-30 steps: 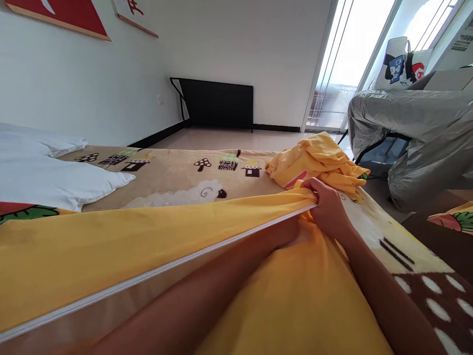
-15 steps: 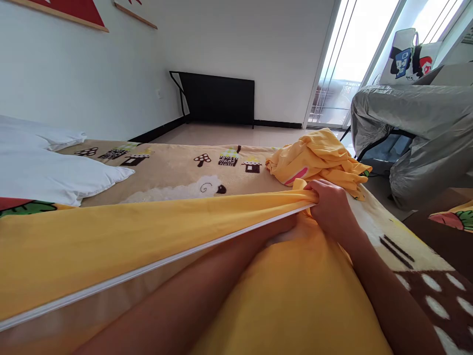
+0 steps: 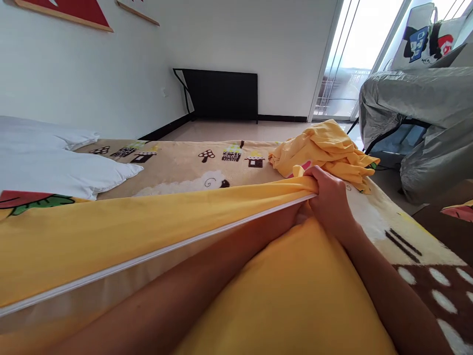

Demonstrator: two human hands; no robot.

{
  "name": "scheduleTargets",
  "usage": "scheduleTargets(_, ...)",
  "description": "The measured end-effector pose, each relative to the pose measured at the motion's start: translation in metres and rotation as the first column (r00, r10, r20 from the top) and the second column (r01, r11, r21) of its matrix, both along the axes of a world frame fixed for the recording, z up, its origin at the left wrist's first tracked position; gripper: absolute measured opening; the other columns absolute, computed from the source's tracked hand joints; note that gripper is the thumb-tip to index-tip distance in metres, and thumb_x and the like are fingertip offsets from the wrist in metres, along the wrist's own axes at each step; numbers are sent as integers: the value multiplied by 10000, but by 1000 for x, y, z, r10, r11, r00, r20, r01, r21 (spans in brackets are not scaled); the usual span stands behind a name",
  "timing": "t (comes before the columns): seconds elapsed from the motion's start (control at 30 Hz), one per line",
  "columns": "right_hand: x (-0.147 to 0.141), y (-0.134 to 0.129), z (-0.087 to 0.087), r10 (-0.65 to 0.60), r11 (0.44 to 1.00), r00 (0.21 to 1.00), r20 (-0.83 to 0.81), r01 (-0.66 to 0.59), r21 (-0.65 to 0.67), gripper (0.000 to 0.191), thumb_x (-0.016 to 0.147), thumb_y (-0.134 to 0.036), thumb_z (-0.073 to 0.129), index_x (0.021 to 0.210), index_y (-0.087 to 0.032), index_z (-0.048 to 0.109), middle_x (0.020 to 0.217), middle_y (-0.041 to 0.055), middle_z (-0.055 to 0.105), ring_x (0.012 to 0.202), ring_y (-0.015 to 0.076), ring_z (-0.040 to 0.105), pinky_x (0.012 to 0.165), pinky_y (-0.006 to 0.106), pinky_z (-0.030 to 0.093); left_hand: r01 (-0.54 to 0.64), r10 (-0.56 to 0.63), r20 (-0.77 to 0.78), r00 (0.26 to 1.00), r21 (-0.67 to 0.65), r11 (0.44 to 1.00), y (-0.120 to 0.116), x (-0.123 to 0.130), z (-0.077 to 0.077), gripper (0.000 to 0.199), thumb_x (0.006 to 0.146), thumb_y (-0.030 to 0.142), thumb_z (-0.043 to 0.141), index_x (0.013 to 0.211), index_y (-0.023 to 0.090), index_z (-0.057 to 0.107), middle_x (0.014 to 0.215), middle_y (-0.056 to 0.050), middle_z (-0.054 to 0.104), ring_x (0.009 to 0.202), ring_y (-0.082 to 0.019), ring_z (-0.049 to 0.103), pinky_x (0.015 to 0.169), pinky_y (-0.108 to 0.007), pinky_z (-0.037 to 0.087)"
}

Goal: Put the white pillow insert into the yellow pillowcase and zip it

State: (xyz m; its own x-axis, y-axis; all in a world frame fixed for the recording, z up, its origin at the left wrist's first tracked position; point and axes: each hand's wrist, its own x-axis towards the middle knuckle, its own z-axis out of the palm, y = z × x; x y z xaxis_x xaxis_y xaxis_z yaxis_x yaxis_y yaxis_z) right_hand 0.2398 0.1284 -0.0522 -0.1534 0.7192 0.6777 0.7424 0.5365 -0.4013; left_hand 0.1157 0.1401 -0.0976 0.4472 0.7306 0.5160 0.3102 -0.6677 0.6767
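Observation:
A yellow duvet cover [image 3: 155,217] with a white zipper along its open edge stretches across the front of the view. At its gathered end, my right hand [image 3: 328,197] is closed around the bunched cloth, and a small yellow tab of fabric sticks up beside the fingers. My left forearm reaches into the opening below the zipper. Of my left hand [image 3: 303,213], only a little shows, close under my right hand; the cloth hides its fingers.
A crumpled yellow cloth [image 3: 328,150] lies on the patterned blanket [image 3: 177,160]. White pillows [image 3: 70,167] rest at the left. A grey plastic-covered item [image 3: 417,98] stands to the right, and a black folded panel [image 3: 221,94] leans on the far wall.
My view has shifted slightly, so the room appears a little to the right and higher. Both hands have risen slightly in view, with my right hand still gripping the cover's gathered end.

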Motion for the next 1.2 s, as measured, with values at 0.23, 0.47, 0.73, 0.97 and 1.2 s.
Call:
scheduleTargets(0.23, 4, -4, 4, 59, 998, 997, -55, -58, 14, 289, 596, -92, 434, 815, -196, 592, 707, -9, 603, 641, 131, 502, 593, 212, 335, -105, 173, -287, 942, 237, 966, -45, -21, 38, 174, 868, 254, 446, 998, 203, 550, 1036, -52, 590, 953, -182, 542, 903, -352, 445)
scheduleTargets(0.47, 8, 5, 4, -9, 988, 999, 49, 16, -153, 288, 583, -102, 473, 827, -186, 601, 663, -1, 613, 596, 134, 497, 565, 224, 312, -95, 138, -438, 889, 120, 988, -31, -24, 32, 192, 879, 262, 443, 1011, 200, 568, 1066, -62, 618, 965, -192, 558, 927, -359, 431)
scheduleTargets(0.73, 9, -1, 5, -80, 974, 940, 333, 144, -173, 283, 618, -92, 475, 856, -169, 608, 743, 61, 636, 674, 185, 541, 591, 260, 319, -121, 123, -393, 911, 29, 992, -22, -25, 26, 362, 911, 295, 361, 1244, 230, 489, 1306, -43, 534, 1214, -211, 449, 1105, -394, 297)
scheduleTargets(0.97, 2, -9, 8, 44, 997, 988, 146, -34, -75, 274, 562, -77, 445, 762, -181, 602, 792, 33, 597, 694, 155, 510, 615, 239, 346, 22, -1, -427, 904, 46, 999, -45, -32, 45, 218, 923, 330, 357, 941, 179, 513, 1024, -74, 612, 942, -190, 537, 930, -342, 435)
scheduleTargets(1.2, -1, -11, 9, 145, 980, 985, -91, -156, -124, 327, 540, -116, 455, 807, -187, 629, 634, -40, 579, 642, 134, 514, 595, 209, 351, 11, 12, -380, 925, 60, 998, -44, -35, 38, 216, 922, 303, 388, 1001, 195, 558, 1127, -56, 612, 1048, -187, 538, 981, -340, 408)
